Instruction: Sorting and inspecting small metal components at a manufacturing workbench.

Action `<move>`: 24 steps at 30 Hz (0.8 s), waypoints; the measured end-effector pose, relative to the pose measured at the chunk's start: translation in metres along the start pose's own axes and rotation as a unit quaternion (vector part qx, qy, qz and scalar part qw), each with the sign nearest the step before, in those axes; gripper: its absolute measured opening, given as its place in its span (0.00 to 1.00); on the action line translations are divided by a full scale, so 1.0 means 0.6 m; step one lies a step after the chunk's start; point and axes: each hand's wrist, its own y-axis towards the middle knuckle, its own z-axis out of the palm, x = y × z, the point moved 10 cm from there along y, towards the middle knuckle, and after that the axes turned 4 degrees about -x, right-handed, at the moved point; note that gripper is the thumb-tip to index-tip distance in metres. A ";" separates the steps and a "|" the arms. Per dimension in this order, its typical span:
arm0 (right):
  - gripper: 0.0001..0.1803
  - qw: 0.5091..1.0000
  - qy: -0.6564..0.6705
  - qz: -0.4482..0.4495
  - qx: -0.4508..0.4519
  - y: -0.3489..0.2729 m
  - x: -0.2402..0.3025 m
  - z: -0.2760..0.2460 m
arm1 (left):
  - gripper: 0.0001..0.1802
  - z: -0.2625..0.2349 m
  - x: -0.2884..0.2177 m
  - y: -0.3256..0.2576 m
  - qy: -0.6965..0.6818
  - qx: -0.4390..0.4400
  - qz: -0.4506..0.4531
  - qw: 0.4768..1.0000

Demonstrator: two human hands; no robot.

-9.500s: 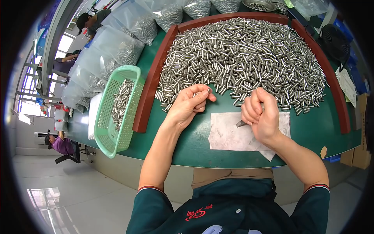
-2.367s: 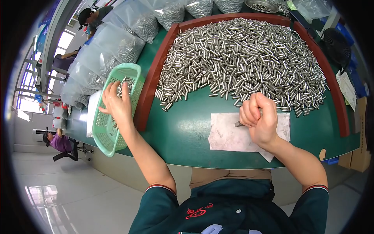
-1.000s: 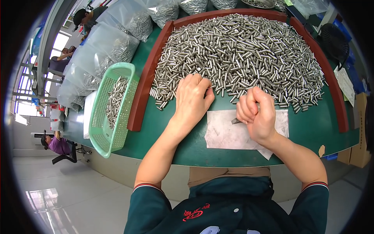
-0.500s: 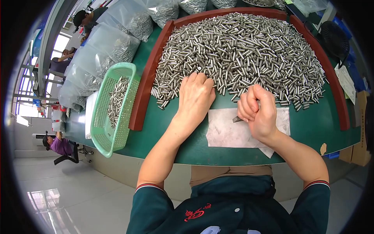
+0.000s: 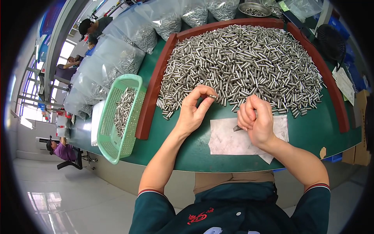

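A wide heap of short shiny metal pins covers the green tabletop ahead of me. At its near edge my left hand pinches one metal pin between thumb and forefinger. My right hand is curled closed above a stained white cloth. From the bottom of that fist pokes the tip of a dark grey object; the rest of it is hidden in the fingers, so I cannot tell its kind. The two hands are apart.
Dark red wooden rails border the heap. A green plastic basket with pins stands left. Clear bags of pins line the far left edge, near a metal bowl. A black fan is at right. Other people sit farther left.
My left hand has lifted off the heap's edge and turned, with a pin now showing in its pinch. My right hand keeps its closed pose. The whole view has shifted slightly.
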 end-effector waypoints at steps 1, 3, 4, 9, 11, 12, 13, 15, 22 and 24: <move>0.22 1.000 0.000 0.001 -0.001 -0.001 0.000 -0.001 | 0.04 0.001 0.003 0.000 -0.013 0.001 -0.012 1.000; 0.22 1.000 0.001 0.001 -0.001 -0.002 0.000 -0.001 | 0.04 0.002 0.006 -0.002 -0.029 -0.002 -0.027 0.999; 0.22 1.000 0.001 0.004 -0.002 -0.002 -0.001 -0.001 | 0.04 0.000 0.011 -0.004 -0.041 -0.005 -0.043 0.998; 0.22 1.000 -0.002 0.001 -0.002 -0.004 -0.001 0.001 | 0.04 0.002 0.019 -0.010 -0.051 -0.006 -0.067 0.996; 0.22 1.000 0.006 -0.002 0.003 -0.003 -0.003 0.000 | 0.04 0.007 0.004 -0.011 0.045 0.008 -0.024 0.999; 0.22 1.000 0.013 -0.008 0.002 -0.006 0.003 -0.005 | 0.03 0.024 -0.027 -0.006 0.109 0.033 0.002 0.994; 0.22 1.000 0.025 -0.009 -0.002 -0.007 0.002 -0.005 | 0.03 0.038 -0.035 -0.014 0.135 0.059 -0.010 0.989; 0.20 0.997 0.079 0.012 0.005 0.001 -0.003 -0.005 | 0.04 0.071 -0.052 -0.030 0.185 0.136 0.010 0.973; 0.23 1.000 0.026 -0.011 -0.007 0.001 0.011 -0.012 | 0.05 0.102 -0.032 -0.049 0.245 0.188 -0.018 0.951; 0.23 1.000 0.026 -0.010 -0.013 0.001 0.009 -0.014 | 0.05 0.102 -0.036 -0.051 0.260 0.182 -0.008 0.948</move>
